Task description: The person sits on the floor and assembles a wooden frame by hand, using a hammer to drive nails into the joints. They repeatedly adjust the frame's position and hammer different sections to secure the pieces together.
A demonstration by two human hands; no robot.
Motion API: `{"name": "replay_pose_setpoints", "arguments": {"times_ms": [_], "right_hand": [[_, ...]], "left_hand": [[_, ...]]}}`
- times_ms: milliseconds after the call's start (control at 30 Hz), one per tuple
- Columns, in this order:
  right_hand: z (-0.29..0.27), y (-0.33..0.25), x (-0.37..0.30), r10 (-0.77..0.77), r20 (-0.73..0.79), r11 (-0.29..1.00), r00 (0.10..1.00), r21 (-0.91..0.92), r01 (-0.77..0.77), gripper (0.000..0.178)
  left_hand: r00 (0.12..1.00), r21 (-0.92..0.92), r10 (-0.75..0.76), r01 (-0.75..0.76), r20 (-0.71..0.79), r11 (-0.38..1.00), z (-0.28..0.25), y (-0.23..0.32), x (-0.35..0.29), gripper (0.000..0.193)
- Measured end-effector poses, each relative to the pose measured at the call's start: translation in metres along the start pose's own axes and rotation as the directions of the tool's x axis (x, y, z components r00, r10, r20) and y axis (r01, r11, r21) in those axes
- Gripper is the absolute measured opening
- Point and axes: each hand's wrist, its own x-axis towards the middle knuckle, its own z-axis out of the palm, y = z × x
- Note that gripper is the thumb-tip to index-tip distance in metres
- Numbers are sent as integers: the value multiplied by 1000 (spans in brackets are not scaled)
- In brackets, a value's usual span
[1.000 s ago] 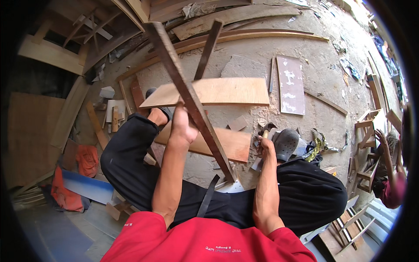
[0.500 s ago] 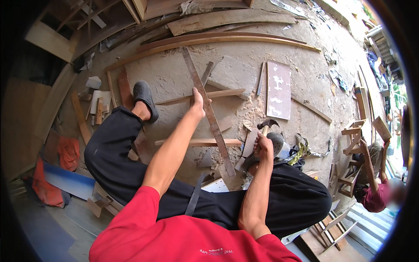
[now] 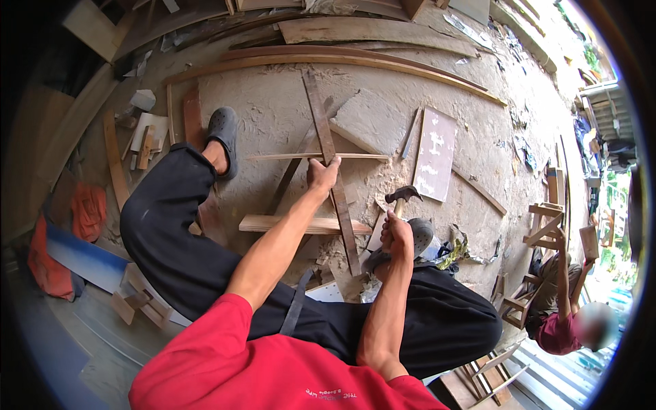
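My left hand (image 3: 322, 175) is closed around a long brown wooden strip (image 3: 318, 113) where it crosses a thin pale slat (image 3: 362, 156). The strip slants from the far middle of the floor toward my lap, passing over a lower plank (image 3: 273, 223). Whether strip and slat are joined is hidden by my fingers. In my right hand (image 3: 398, 236) is a claw hammer (image 3: 404, 195), its handle gripped and its dark head pointing away from me, near my right shoe. A dark slat (image 3: 288, 176) lies diagonally beneath the strip.
A pale slab (image 3: 369, 121) and a paint-marked board (image 3: 435, 154) lie ahead. Long timbers (image 3: 383, 60) stretch across the far side. An orange cloth (image 3: 51, 263) is at the left. Another person (image 3: 564, 321) sits at the right among wooden frames, holding a wood piece.
My left hand has shifted farther away and slightly right, to the slat crossing. The slat has turned to show its narrow edge. The hammer has moved slightly left, still in my right hand.
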Motion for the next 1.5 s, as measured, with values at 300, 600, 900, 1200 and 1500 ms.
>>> {"name": "replay_pose_setpoints", "arguments": {"times_ms": [300, 600, 900, 1200, 1500], "right_hand": [[27, 2, -19, -144, -93, 986, 985, -103, 134, 38], [108, 2, -48, -563, 60, 726, 824, -440, 528, 42], [146, 5, -53, -551, 142, 606, 822, -609, 512, 45], [143, -2, -45, -549, 134, 581, 825, -649, 492, 47], [144, -4, -39, -500, 142, 591, 854, -666, 456, 48]], "left_hand": [[962, -1, -4, 5, 275, 1000, -26, -40, 17, 70], [887, 107, 395, -381, -239, 919, -70, -20, 5, 32], [615, 621, 497, -763, 613, 178, -161, -20, 64, 46], [435, 435, 328, -897, 838, 78, -174, -21, 124, 18], [334, 380, 420, -924, 844, -30, -174, -37, 137, 16]]}}
